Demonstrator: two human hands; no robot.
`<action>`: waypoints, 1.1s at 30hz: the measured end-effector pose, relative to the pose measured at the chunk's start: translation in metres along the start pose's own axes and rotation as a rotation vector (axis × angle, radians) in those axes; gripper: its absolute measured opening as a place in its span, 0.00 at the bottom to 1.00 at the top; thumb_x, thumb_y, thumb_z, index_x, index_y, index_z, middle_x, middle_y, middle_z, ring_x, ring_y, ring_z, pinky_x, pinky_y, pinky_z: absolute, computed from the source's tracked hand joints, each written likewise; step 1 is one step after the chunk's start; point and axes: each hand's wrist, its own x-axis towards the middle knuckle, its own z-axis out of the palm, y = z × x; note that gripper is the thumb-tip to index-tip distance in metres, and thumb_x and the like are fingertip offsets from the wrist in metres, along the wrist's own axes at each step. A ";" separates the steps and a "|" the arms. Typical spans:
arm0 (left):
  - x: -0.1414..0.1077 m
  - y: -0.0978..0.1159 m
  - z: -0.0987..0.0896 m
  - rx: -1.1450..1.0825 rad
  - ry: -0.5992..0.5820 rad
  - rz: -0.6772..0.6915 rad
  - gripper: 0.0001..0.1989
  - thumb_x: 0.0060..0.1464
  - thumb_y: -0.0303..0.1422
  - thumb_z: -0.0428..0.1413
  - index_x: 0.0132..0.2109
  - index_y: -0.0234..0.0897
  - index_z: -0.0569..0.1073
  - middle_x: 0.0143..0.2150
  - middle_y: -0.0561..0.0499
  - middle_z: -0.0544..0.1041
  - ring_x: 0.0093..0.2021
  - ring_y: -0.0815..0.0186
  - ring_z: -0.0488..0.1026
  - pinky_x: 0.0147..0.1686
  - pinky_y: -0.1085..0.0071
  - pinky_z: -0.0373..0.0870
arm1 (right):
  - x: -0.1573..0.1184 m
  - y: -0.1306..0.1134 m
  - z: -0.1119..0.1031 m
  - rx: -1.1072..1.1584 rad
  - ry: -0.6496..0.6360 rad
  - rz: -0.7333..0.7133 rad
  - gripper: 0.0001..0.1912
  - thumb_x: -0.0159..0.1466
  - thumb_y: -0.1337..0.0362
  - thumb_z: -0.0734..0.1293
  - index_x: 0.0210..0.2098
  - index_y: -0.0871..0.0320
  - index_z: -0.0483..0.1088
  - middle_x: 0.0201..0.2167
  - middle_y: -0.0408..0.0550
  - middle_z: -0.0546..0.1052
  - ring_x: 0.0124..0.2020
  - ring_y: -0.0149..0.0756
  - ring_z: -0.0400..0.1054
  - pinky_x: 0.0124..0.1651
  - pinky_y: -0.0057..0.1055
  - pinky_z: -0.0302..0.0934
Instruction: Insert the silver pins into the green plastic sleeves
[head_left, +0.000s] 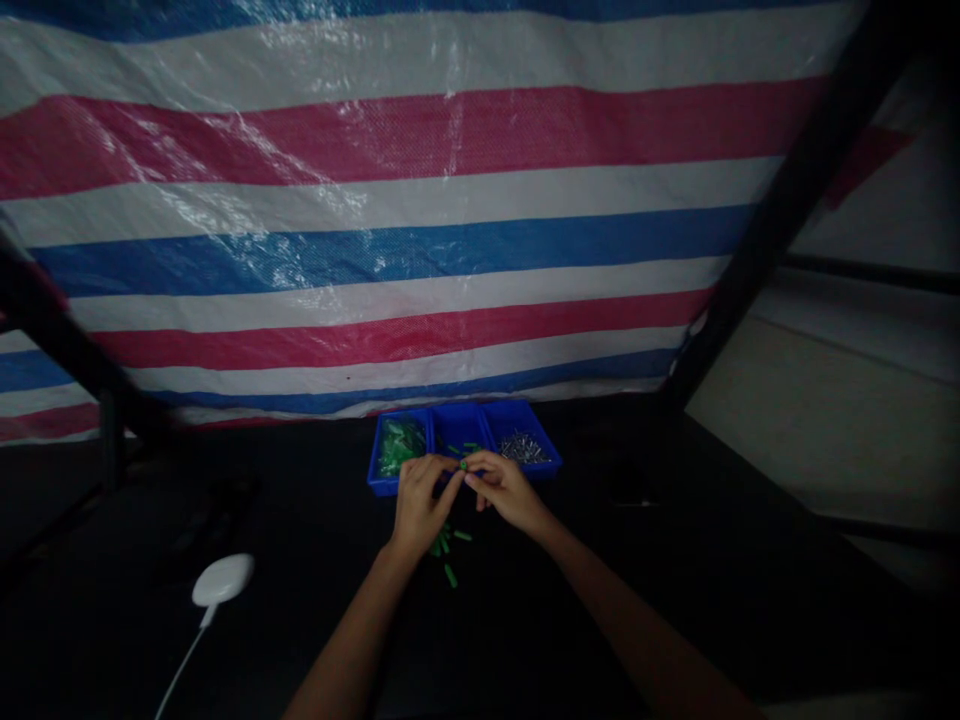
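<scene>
Green plastic piece (463,465) — pinched between left hand (418,505) and right hand (506,490).

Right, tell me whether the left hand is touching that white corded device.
Apart: the head view shows the dark tabletop plainly between the left hand and the white corded device.

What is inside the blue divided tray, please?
The blue divided tray holds green pieces at left and silvery metal parts at right; the left hand and right hand hide its front.
</scene>
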 end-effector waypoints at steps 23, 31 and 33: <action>-0.002 0.001 0.000 0.047 -0.032 0.022 0.07 0.57 0.33 0.50 0.41 0.38 0.70 0.38 0.49 0.74 0.41 0.64 0.69 0.41 0.66 0.60 | 0.001 -0.009 -0.006 -0.119 0.118 -0.051 0.12 0.52 0.59 0.69 0.33 0.59 0.73 0.26 0.44 0.74 0.15 0.22 0.57 0.16 0.22 0.52; -0.002 0.000 0.001 0.065 -0.076 0.014 0.06 0.57 0.33 0.50 0.41 0.38 0.69 0.39 0.49 0.73 0.41 0.63 0.68 0.41 0.65 0.60 | -0.001 -0.014 -0.004 -0.092 0.073 -0.083 0.13 0.52 0.58 0.69 0.35 0.58 0.73 0.34 0.47 0.73 0.17 0.21 0.58 0.17 0.22 0.54; -0.003 0.000 0.001 0.068 -0.078 0.013 0.06 0.57 0.33 0.50 0.41 0.38 0.69 0.40 0.49 0.72 0.41 0.63 0.67 0.40 0.65 0.60 | -0.002 -0.014 -0.004 -0.108 0.067 -0.096 0.13 0.52 0.57 0.69 0.35 0.58 0.73 0.34 0.47 0.72 0.18 0.21 0.58 0.17 0.22 0.54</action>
